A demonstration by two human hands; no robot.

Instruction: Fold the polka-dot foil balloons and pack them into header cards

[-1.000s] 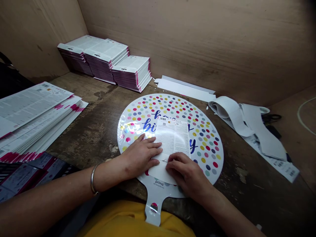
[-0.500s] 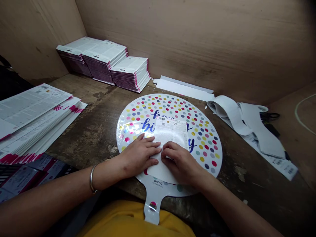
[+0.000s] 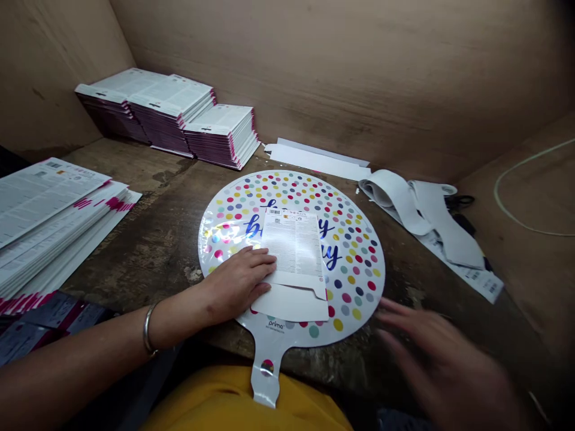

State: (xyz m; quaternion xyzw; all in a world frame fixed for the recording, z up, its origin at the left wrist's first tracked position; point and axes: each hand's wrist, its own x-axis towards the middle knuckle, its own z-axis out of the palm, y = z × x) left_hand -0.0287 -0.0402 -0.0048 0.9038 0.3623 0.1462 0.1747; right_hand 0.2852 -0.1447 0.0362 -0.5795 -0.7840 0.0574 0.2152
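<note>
A flat foil balloon [image 3: 354, 239] with coloured dots and blue "happy birthday" lettering lies face up, its neck [image 3: 266, 374] pointing at my lap. On its middle rests a white printed card envelope [image 3: 294, 245], a slanted edge and plain flap showing at its lower end. My left hand [image 3: 240, 281] lies flat, fingers stretched out, over the left edge of the envelope and on the balloon. Off the balloon's lower right edge, my right hand [image 3: 440, 353] is blurred by motion, its fingers apart with nothing visible in them.
Stacks of printed envelopes [image 3: 166, 96] stand against the back panel. Another pile [image 3: 49, 203] lies at the left. White paper strips [image 3: 318, 158] lie behind the balloon. A loose roll of labels [image 3: 449, 227] and black scissors [image 3: 462, 202] are at the right.
My right hand has left the envelope's lower part and moved right, off the balloon, its fingers opening. The envelope's flap edge is now uncovered. My left hand stays on the envelope; the view has shifted slightly.
</note>
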